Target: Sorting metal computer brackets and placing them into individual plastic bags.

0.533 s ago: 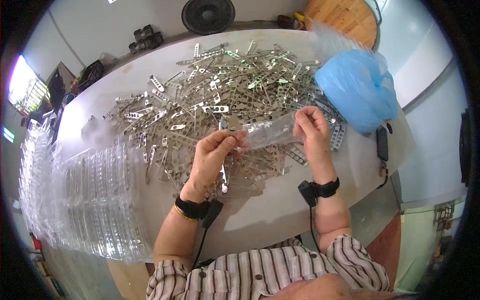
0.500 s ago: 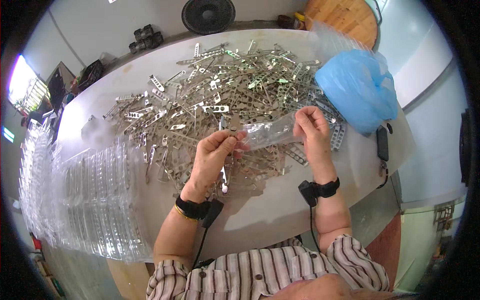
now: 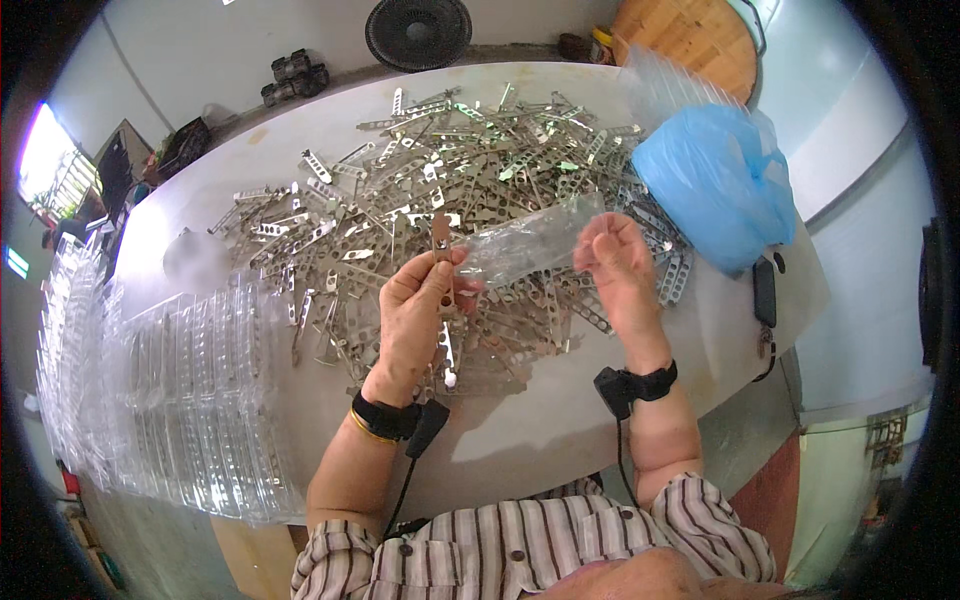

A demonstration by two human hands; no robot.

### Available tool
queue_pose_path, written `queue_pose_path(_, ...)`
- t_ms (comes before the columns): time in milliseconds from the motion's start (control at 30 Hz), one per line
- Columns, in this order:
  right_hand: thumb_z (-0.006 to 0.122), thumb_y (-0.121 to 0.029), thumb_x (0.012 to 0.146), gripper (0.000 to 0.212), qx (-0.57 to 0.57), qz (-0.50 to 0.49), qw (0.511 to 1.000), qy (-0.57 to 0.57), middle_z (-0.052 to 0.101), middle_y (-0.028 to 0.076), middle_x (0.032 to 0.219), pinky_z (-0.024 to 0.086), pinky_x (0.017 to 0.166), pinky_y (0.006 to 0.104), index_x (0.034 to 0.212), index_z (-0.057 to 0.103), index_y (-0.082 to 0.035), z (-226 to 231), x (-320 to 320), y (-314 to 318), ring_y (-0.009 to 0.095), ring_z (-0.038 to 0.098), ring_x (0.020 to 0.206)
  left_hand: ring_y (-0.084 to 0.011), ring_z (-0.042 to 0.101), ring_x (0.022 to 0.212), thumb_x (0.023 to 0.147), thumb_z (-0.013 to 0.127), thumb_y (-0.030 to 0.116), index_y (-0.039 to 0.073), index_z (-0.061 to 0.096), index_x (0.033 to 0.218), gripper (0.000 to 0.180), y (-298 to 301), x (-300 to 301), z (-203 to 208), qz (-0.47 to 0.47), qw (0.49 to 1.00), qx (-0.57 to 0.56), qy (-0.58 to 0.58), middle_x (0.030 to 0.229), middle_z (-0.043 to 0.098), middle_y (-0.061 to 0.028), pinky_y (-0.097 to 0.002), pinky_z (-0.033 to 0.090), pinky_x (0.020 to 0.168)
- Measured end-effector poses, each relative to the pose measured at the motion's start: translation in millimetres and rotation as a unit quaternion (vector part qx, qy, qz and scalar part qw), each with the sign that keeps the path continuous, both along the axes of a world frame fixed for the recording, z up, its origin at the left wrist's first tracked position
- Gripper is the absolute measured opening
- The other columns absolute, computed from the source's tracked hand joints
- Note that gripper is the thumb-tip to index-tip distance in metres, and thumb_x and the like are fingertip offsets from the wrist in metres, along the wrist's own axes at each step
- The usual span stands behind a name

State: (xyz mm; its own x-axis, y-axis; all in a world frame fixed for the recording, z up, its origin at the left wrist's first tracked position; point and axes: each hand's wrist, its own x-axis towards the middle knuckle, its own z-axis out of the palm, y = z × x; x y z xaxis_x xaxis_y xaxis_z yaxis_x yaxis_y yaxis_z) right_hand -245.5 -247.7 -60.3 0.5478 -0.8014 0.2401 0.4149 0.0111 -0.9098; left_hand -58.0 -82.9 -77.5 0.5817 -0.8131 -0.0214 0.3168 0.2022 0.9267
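Clear plastic sleeve [image 3: 530, 242]: apparent positioning step.
Left hand [image 3: 413, 300] pinches sleeve and flat brown-grey metal strip [image 3: 441, 235]; right hand's [image 3: 620, 265] grip indeterminable. Next likely requires steadying.

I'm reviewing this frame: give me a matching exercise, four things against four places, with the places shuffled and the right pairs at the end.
Things:
1. Blue plastic bag
2. Raised metal strip
3. Black fan
4. Layered clear plastic packaging

Places:
A. Beyond the far edge of the table
B. Along the table's left side
C. In the left hand
D. On the table's right part

Pairs: 1-D, 2-C, 3-A, 4-B
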Motion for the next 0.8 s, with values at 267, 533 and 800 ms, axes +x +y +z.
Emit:
queue_pose_path(267,0.069,-0.021,0.098,0.015,-0.047,0.034,0.996,0.063,0.064,-0.001,0.086,0.05,0.074,0.0254,0.103,0.063,-0.007,-15.4,2.0,4.8,0.009,0.06,0.078,-0.0198,0.072,0.093,0.104,0.057,0.013,-0.001,0.067,0.121,0.025,0.5,-3.5,-4.0,-0.021,0.999,-0.021,0.026,0.118,0.07,-0.0095,-0.0312,0.058,0.072)
queue_pose_path(533,0.069,-0.023,0.098,0.017,-0.018,0.006,0.997,0.076,0.063,-0.001,0.082,0.048,0.07,0.0233,0.1,0.063,-0.008,-12.2,-2.4,-1.0,0.008,0.06,0.075,-0.0201,0.071,0.097,0.103,0.058,0.015,0.0,0.067,0.121,0.025,-1.4,-0.7,-8.3,-0.071,0.997,-0.031,0.012,0.119,0.07,-0.009,-0.0321,0.058,0.075)
queue_pose_path(800,0.066,-0.021,0.099,0.015,-0.041,0.045,0.99,0.126,0.064,0.0,0.085,0.05,0.075,0.0254,0.1,0.063,-0.006,-8.7,6.2,16.1,0.01,0.061,0.08,-0.0197,0.071,0.098,0.104,0.056,0.015,0.0,0.067,0.121,0.025,-0.9,-7.6,-5.9,-0.083,0.996,-0.014,0.016,0.123,0.07,-0.0088,-0.0327,0.057,0.078)
